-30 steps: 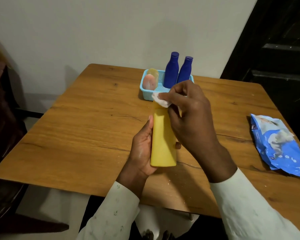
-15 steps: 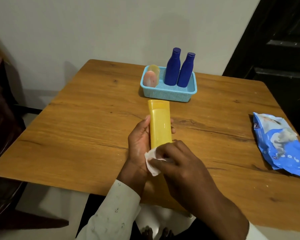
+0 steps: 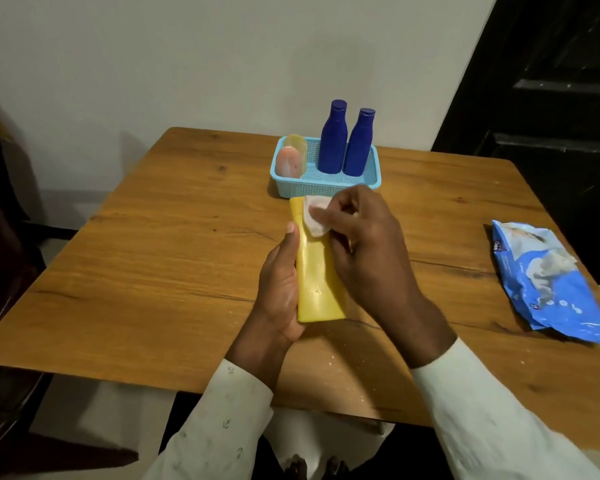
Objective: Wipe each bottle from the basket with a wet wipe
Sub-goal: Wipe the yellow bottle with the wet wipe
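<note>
A tall yellow bottle (image 3: pixel 317 278) lies lengthwise above the table, gripped along its left side by my left hand (image 3: pixel 279 289). My right hand (image 3: pixel 361 244) pinches a white wet wipe (image 3: pixel 315 216) and presses it on the bottle's far end. Behind them stands a light blue basket (image 3: pixel 326 188) holding two dark blue bottles (image 3: pixel 332 140) (image 3: pixel 359 145) upright on its right and a pink bottle (image 3: pixel 288 163) with a pale yellow one (image 3: pixel 298 143) behind it on its left.
A blue wet-wipe pack (image 3: pixel 548 282) lies near the right edge of the wooden table (image 3: pixel 153 258). A dark chair (image 3: pixel 4 258) stands at the left, and a dark door or cabinet fills the right background.
My right hand slid the wipe from the bottle's far end down to its near end, and is now back at the far end. My left hand kept holding the bottle.
</note>
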